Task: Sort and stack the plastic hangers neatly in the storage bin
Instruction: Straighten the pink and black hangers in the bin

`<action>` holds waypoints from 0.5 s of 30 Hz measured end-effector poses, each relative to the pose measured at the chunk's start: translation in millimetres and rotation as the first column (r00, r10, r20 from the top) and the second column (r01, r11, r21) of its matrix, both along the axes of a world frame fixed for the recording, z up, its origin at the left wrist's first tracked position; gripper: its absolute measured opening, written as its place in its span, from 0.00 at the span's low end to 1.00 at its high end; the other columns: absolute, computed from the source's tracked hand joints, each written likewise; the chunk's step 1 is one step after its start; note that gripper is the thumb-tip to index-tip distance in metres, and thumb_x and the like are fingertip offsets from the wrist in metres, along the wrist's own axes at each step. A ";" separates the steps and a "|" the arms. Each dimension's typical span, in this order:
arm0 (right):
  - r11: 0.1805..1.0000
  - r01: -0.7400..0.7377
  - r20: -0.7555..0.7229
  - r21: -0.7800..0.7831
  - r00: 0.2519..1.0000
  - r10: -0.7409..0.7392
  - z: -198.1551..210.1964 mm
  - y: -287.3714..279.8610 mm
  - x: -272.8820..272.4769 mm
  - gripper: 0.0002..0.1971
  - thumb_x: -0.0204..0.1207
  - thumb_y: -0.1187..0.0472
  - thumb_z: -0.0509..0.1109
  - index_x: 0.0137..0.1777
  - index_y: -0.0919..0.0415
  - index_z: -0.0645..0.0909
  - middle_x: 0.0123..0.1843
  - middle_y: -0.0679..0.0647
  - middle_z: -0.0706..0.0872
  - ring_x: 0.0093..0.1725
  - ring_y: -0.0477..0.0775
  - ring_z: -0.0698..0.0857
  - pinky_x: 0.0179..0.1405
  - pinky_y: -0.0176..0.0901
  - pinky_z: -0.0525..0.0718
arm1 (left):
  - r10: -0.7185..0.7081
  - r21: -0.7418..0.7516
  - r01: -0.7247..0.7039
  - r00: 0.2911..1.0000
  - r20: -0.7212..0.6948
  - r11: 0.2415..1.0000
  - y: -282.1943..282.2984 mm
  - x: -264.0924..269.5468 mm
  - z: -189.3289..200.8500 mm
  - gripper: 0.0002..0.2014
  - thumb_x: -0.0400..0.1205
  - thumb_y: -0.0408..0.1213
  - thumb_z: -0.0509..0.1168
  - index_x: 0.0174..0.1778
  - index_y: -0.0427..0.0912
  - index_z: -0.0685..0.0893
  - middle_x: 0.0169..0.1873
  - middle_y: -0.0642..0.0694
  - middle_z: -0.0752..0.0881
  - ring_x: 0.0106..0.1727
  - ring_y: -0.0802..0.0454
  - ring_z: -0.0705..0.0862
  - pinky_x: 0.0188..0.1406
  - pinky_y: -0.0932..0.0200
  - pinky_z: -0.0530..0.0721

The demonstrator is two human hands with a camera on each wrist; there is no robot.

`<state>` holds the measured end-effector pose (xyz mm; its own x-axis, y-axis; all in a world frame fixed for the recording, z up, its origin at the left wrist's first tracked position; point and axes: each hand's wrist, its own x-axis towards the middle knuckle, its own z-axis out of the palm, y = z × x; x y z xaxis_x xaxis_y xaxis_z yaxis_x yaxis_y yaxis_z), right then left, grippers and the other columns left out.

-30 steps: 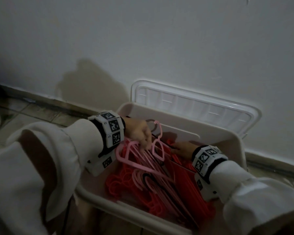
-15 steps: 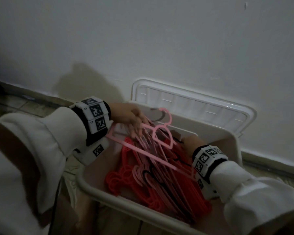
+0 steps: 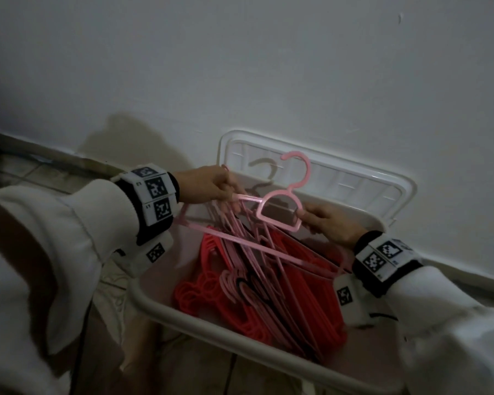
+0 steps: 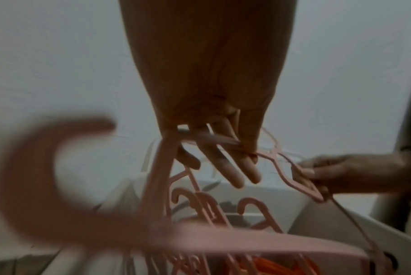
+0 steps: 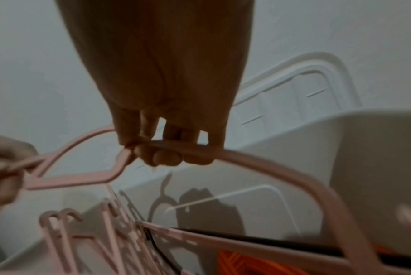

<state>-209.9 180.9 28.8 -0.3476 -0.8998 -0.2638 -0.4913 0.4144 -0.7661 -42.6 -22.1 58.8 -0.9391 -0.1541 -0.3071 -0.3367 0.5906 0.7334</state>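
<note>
A pale pink hanger (image 3: 308, 168) is held up over the white storage bin (image 3: 211, 326), hook upward in front of the lid. My left hand (image 3: 211, 186) pinches its left shoulder bar, and my right hand (image 3: 325, 223) grips it right of the neck. In the right wrist view the fingers (image 5: 176, 154) curl round the pink bar (image 5: 270, 167). In the left wrist view the left fingers (image 4: 223, 158) pinch the thin bar (image 4: 282, 167). Several more pink hangers (image 3: 240, 252) slant down from under my left hand into the bin, lying on a pile of red hangers (image 3: 297, 295).
The bin's white lid (image 3: 354, 189) leans upright against the white wall behind the bin. A tiled floor and skirting run along the left. A dark thin hanger (image 3: 248, 286) lies among the pink ones. White sleeves cover both forearms.
Both hands have raised the pink hanger up and toward the wall, so its hook now stands in front of the lid. The right hand came up out of the bin.
</note>
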 end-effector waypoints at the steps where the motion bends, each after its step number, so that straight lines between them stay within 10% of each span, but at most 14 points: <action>1: 1.000 -0.018 -0.090 -0.002 0.996 0.018 0.7 2.0 -1.8 0.12 0.85 0.62 0.54 0.44 0.59 0.77 0.29 0.48 0.72 0.24 0.38 0.71 0.30 0.27 0.70 | 0.002 -0.093 -0.002 1.000 -0.002 0.996 2.2 0.2 -1.4 0.12 0.83 0.30 0.62 0.60 0.35 0.83 0.46 0.45 0.89 0.44 0.53 0.86 0.47 0.73 0.79; 5: 0.999 -0.011 -0.213 -0.032 0.977 0.004 2.4 7.7 -7.3 0.11 0.84 0.55 0.56 0.43 0.51 0.77 0.33 0.44 0.75 0.34 0.44 0.73 0.43 0.42 0.73 | 0.016 -0.135 -0.013 1.000 0.021 0.991 20.4 -2.3 -5.4 0.09 0.83 0.38 0.63 0.56 0.41 0.82 0.48 0.46 0.85 0.48 0.53 0.81 0.46 0.72 0.76; 8: 0.996 -0.085 -0.213 -0.006 0.974 0.082 12.3 4.8 6.9 0.12 0.84 0.58 0.56 0.41 0.53 0.77 0.33 0.48 0.79 0.32 0.43 0.76 0.35 0.26 0.74 | 0.009 -0.062 -0.010 0.999 -0.031 0.998 42.5 -10.7 -9.6 0.13 0.84 0.40 0.61 0.57 0.37 0.82 0.49 0.45 0.86 0.49 0.51 0.83 0.51 0.66 0.78; 11: 0.996 -0.092 -0.214 0.000 0.973 0.090 12.1 0.6 10.1 0.12 0.84 0.60 0.58 0.44 0.63 0.79 0.36 0.54 0.81 0.33 0.41 0.78 0.33 0.21 0.73 | 0.064 -0.122 -0.070 0.997 -0.053 0.990 53.5 -18.1 -13.3 0.12 0.86 0.38 0.56 0.50 0.38 0.84 0.43 0.44 0.83 0.38 0.51 0.79 0.30 0.75 0.73; 15: 0.982 0.189 -0.106 -0.018 0.976 -0.190 -5.6 -3.6 -22.3 0.14 0.85 0.59 0.55 0.53 0.68 0.79 0.43 0.59 0.85 0.48 0.59 0.82 0.64 0.51 0.77 | 0.113 -0.146 -0.117 0.993 -0.037 0.982 45.3 -18.9 -6.7 0.11 0.86 0.36 0.55 0.43 0.40 0.81 0.41 0.42 0.83 0.37 0.45 0.83 0.36 0.63 0.79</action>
